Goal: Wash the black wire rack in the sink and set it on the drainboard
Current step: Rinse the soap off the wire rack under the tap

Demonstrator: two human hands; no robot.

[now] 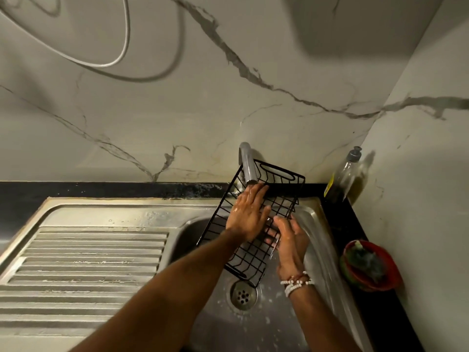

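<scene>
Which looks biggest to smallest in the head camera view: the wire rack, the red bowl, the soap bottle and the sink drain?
Largest to smallest, as they appear:
1. black wire rack
2. red bowl and soap bottle: too close to rank, the bowl wider, the bottle taller and farther away
3. sink drain

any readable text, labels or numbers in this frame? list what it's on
None can be read.
Soap bottle: a yellow label strip runs along its side, but any print on it is too small and blurred to read.
Red bowl, tap, black wire rack, sink, drainboard: no print or marks show.
Marble wall: only veins, no writing.
</scene>
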